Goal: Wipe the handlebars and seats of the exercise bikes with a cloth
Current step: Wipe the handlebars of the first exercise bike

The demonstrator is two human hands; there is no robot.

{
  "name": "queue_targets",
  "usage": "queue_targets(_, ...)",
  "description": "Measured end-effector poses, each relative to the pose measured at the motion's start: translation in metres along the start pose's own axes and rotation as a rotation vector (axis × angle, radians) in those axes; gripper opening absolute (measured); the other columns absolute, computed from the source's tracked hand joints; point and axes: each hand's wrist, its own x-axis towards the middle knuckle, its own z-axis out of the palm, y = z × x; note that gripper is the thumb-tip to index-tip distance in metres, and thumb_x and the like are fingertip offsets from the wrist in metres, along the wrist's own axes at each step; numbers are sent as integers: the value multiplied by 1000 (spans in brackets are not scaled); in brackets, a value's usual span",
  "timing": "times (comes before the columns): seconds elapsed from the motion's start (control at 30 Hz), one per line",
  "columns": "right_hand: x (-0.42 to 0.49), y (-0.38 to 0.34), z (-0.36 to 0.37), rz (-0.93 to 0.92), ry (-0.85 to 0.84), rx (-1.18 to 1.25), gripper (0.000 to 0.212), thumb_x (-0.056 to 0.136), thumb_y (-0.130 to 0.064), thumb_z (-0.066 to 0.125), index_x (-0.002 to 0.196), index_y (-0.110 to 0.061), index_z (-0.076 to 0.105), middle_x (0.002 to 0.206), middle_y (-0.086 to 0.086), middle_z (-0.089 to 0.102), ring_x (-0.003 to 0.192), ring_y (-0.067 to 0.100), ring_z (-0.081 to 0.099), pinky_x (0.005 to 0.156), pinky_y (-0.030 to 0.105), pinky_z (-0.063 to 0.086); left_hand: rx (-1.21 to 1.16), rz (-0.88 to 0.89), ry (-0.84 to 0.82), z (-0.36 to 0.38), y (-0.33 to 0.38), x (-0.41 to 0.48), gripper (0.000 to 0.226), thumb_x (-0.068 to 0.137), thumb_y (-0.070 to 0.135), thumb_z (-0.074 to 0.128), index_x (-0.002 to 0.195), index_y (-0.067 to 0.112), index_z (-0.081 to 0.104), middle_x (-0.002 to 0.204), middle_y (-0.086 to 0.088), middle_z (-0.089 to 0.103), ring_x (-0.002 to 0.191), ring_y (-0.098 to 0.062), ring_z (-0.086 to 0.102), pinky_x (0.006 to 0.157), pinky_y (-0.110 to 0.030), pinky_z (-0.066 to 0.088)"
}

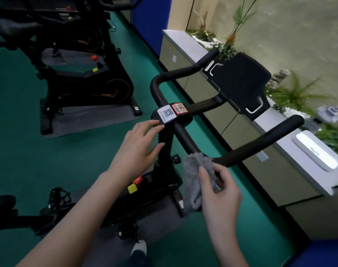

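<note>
Green flooring point(20, 151) runs under a row of black exercise bikes, with a grey cabinet point(231, 122) holding plants along the wall. On the nearest bike point(164, 185), the right hand point(220, 195) pinches a grey cloth point(197, 176) between thumb and curled fingers; the cloth's upper edge touches the near bend of the handlebars point(260, 141), and the rest hangs down. The left hand point(137, 149) is spread with straight fingers, its fingertips touching the edge of the sticker plate point(172, 112) at the middle of the bars. The seat point(2, 205) sits at the lower left edge. A second bike point(83, 78) stands behind on a mat.
</note>
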Motion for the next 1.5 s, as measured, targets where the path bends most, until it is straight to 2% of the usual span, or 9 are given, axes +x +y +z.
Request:
queue_targets(0.4, 109, -30, 68, -131, 39, -345, 12, 88, -22, 62, 96, -14, 66, 91, 0, 67, 87, 18, 61, 83, 39, 49, 32, 135, -36, 18, -20, 76, 47, 91, 26, 57, 136, 15, 46, 142, -5, 43, 132, -24, 36, 103, -38, 29)
queue_targets(0.63, 102, -20, 101, -128, 27, -652, 28, 90, -28, 58, 114, -13, 62, 104, 4, 63, 97, 22, 51, 78, 27, 32, -121, 209, -63, 27, -37, 90, 41, 88, 19, 61, 128, 11, 56, 135, -6, 50, 126, -26, 43, 100, -42, 35)
queue_targets(0.83, 98, -24, 104, -87, -12, -734, 32, 90, -19, 57, 121, -11, 61, 111, 2, 61, 104, 20, 49, 81, 24, 30, -239, 274, -17, 35, -47, 96, 36, 85, 16, 67, 118, 3, 61, 129, -11, 54, 120, -30, 47, 99, -48, 40)
queue_targets(0.93, 96, -24, 90, -28, -17, -772, 26, 89, -15, 57, 113, -8, 65, 100, 6, 63, 96, 23, 55, 79, 28, 36, -288, 291, -9, 39, -52, 98, 35, 84, 17, 69, 116, 4, 62, 128, -10, 55, 118, -29, 48, 99, -47, 40)
queue_targets(1.07, 95, -26, 63, 84, 1, -748, 6, 82, -14, 63, 78, -10, 66, 68, 3, 61, 69, 20, 57, 59, 26, 33, -345, 291, -2, 41, -55, 98, 35, 83, 16, 69, 116, 5, 63, 129, -8, 54, 117, -27, 48, 100, -45, 40)
queue_targets(1.17, 117, -32, 73, 97, 49, -629, 5, 82, -16, 66, 84, -14, 70, 73, 3, 68, 74, 18, 61, 65, 28, 44, -376, 289, -7, 41, -56, 98, 35, 83, 16, 70, 116, 7, 64, 128, -6, 54, 116, -26, 48, 98, -47, 40)
queue_targets(1.3, 134, -29, 95, 195, -64, -589, 14, 85, -19, 63, 95, -13, 71, 86, 5, 71, 87, 21, 63, 75, 34, 51, -397, 312, -11, 40, -59, 101, 35, 81, 15, 72, 115, 8, 64, 127, -6, 55, 115, -26, 49, 95, -48, 41)
queue_targets(1.43, 122, -22, 73, 232, -70, -652, 14, 84, -18, 64, 71, -15, 62, 68, 3, 63, 68, 17, 57, 57, 27, 37, -407, 302, -24, 40, -60, 101, 35, 82, 16, 71, 116, 8, 63, 128, -6, 54, 117, -26, 47, 96, -47, 40)
queue_targets(1.5, 118, -24, 62, 236, -64, -682, 13, 83, -19, 67, 73, -12, 64, 70, 5, 63, 70, 17, 58, 60, 30, 39, -410, 298, -27, 41, -60, 101, 35, 83, 16, 70, 117, 8, 63, 129, -6, 53, 117, -26, 47, 97, -46, 39)
